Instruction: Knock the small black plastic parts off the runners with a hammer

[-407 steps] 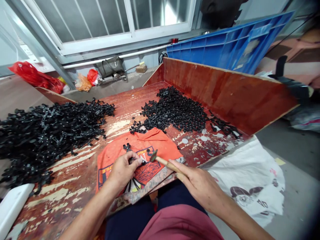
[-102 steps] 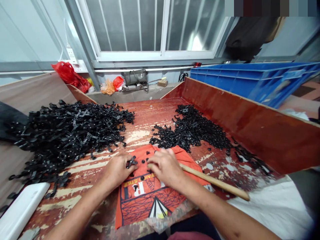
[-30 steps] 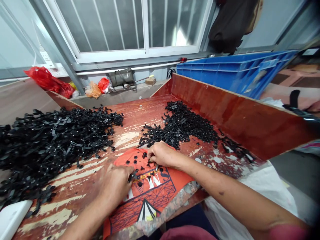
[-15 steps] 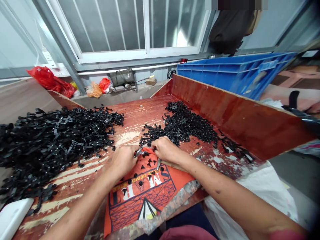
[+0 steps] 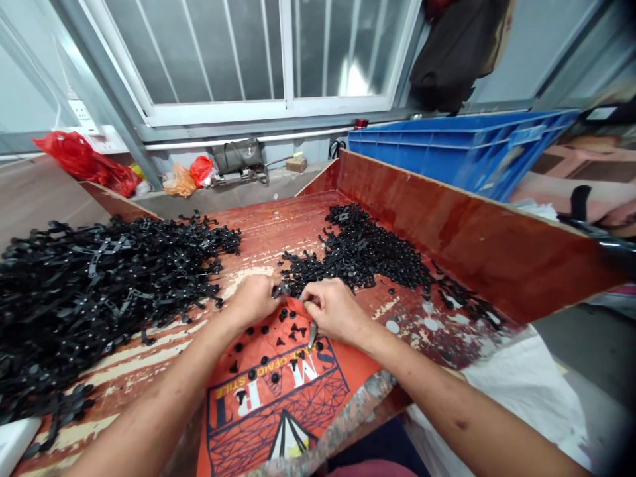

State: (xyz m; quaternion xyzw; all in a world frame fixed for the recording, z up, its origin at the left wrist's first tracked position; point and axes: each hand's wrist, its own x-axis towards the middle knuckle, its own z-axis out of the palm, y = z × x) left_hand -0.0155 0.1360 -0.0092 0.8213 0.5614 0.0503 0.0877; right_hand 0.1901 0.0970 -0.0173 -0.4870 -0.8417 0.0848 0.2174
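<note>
My left hand (image 5: 254, 303) is closed on a small black linked part (image 5: 281, 290), which pokes out past the fingertips. Beside it, my right hand (image 5: 332, 307) has its thumb and forefinger bent together; a grey metal tool with a narrowing tip (image 5: 313, 335) juts from under the palm. Whether those fingertips also pinch something small is hidden. Both hands are over the top edge of an orange printed cloth (image 5: 278, 424). Several small black stud-like pieces (image 5: 275, 377) lie scattered on the cloth between my forearms.
A big heap of black linked parts (image 5: 109, 278) covers the left of the worn red board (image 5: 268, 218). A smaller black heap (image 5: 368, 252) lies beyond my right hand. A raised red side wall (image 5: 447, 218) and a blue crate (image 5: 427, 142) stand right. A white object (image 5: 17, 440) sits lower left.
My left hand has moved slightly left and up, and the black part in it shows less. My right hand stays near the same spot, its fingers turned a little. The view has shifted slightly.
</note>
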